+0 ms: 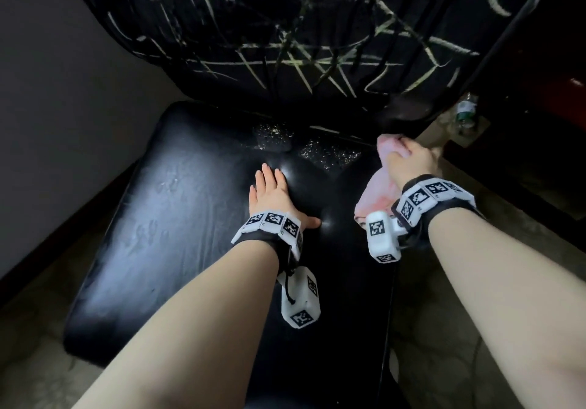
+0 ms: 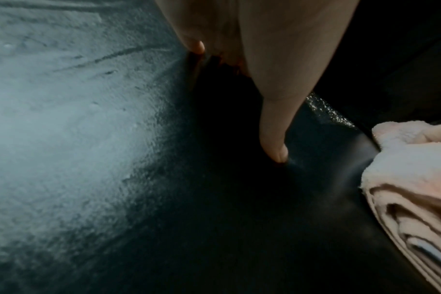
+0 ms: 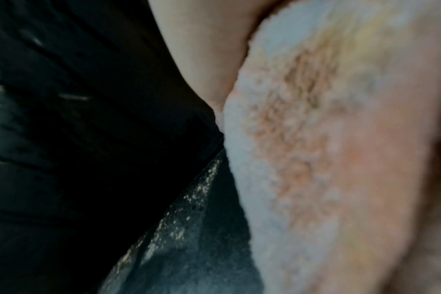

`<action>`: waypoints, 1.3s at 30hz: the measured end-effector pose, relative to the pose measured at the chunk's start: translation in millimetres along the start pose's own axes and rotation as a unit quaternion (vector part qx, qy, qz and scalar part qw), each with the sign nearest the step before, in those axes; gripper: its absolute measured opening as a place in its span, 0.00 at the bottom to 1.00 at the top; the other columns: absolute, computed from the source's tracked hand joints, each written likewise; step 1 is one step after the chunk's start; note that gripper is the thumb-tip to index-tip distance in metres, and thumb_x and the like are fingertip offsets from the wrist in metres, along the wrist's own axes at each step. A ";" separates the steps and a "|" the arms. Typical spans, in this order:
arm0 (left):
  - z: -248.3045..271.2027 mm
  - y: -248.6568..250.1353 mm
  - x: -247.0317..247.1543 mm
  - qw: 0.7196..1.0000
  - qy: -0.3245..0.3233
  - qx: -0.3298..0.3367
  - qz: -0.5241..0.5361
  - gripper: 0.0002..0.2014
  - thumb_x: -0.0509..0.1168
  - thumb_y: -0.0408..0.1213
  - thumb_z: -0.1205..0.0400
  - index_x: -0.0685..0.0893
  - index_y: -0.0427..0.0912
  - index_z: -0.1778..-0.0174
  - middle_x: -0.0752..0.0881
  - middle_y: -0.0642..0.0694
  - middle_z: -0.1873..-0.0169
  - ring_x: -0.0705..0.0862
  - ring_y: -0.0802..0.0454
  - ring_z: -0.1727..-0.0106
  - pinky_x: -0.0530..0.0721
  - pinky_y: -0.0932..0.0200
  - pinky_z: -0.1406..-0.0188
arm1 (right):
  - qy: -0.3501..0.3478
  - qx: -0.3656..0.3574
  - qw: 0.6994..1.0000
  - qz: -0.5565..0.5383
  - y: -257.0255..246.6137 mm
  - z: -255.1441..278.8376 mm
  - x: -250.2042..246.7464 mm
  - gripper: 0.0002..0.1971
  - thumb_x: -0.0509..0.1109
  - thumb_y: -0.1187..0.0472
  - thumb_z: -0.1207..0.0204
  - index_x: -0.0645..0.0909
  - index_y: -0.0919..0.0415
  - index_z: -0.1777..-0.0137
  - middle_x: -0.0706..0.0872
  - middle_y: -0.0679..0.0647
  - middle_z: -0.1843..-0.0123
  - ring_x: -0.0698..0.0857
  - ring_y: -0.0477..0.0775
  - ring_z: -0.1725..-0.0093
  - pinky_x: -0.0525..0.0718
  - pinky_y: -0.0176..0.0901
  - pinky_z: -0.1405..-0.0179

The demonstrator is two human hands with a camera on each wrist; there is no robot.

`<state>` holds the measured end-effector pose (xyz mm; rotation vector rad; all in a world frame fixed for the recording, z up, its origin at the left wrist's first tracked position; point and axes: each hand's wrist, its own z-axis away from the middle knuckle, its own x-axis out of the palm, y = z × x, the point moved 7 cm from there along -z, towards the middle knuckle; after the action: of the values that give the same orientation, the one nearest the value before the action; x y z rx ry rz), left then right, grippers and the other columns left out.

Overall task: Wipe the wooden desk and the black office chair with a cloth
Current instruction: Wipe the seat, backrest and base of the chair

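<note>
Pink cloth point(image 1: 379, 186) sits bunched at the right rear corner of the black chair seat point(image 1: 177, 205), one end draped over the seat's right edge. Right hand point(image 1: 412, 158) clenches its upper part, fingers curled into the fabric, wrist raised, forearm running in from the seat's right side. Left hand point(image 1: 272, 191) lies flat near the seat's centre, fingers straight and slightly spread, thumb out toward the cloth; grasping nothing, palm down on the leather. Head view alone shows the whole layout: the dark chair back point(image 1: 285, 43) with pale scratch-like streaks rising behind the seat, a speckled patch point(image 1: 329, 151) at the seat's rear between the two hands, and a plastic bottle point(image 1: 466, 112) on the floor beyond the seat's right rear corner; its contents cannot be made out. Left wrist view adds what the head view lacks: the grainy, scuffed texture of the seat point(image 2: 76, 139), one fingertip point(image 2: 277, 153) touching it, and the cloth point(image 2: 411, 179) in stacked folds at the seat's right edge. Right wrist view is blurred; it shows the fleecy nap of the cloth point(image 3: 315, 159) pressed close to the lens, part of the right hand point(image 3: 202, 59) above it, and the speckled patch point(image 3: 189, 208) just beside the cloth.
</note>
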<state>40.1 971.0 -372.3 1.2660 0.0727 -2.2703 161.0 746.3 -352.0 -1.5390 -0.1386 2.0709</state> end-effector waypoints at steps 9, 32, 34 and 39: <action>-1.5 1.8 -3.0 0.999 -0.013 0.002 -0.043 0.64 0.72 0.66 0.35 0.38 0.38 0.17 0.37 0.42 0.17 0.38 0.45 0.17 0.46 0.48 0.19 | -0.091 -0.105 0.988 0.065 -51.6 40.9 28.9 0.18 0.56 0.57 0.23 0.75 0.52 0.35 0.65 0.51 0.53 0.77 0.63 0.46 0.76 0.51 0.45; -21.7 -100.9 -59.1 0.994 -0.007 0.013 -0.107 0.69 0.71 0.71 0.38 0.37 0.34 0.18 0.38 0.34 0.18 0.38 0.40 0.17 0.43 0.47 0.18 | 0.009 0.141 0.990 -0.008 -44.7 54.8 33.8 0.28 0.59 0.56 0.21 0.61 0.48 0.20 0.60 0.63 0.23 0.76 0.69 0.33 0.75 0.53 0.35; -27.2 -105.2 -59.0 0.993 -0.022 0.044 -0.104 0.68 0.70 0.72 0.37 0.38 0.33 0.18 0.39 0.33 0.18 0.40 0.40 0.17 0.44 0.50 0.17 | 0.009 0.150 0.989 -0.003 -51.5 55.7 38.8 0.30 0.58 0.54 0.21 0.59 0.48 0.19 0.59 0.63 0.23 0.78 0.70 0.36 0.76 0.52 0.38; -34.8 -122.7 -61.7 0.991 -0.048 0.108 -0.064 0.61 0.70 0.67 0.32 0.40 0.41 0.17 0.40 0.41 0.17 0.42 0.48 0.16 0.46 0.57 0.18 | 0.007 0.139 0.990 0.010 -81.5 57.3 52.3 0.29 0.58 0.52 0.21 0.59 0.48 0.19 0.61 0.64 0.25 0.79 0.72 0.40 0.76 0.51 0.39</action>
<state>34.5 1112.5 -367.3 1.2886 -0.1347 -2.5022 128.5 853.8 -345.0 -1.3887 0.1651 1.9954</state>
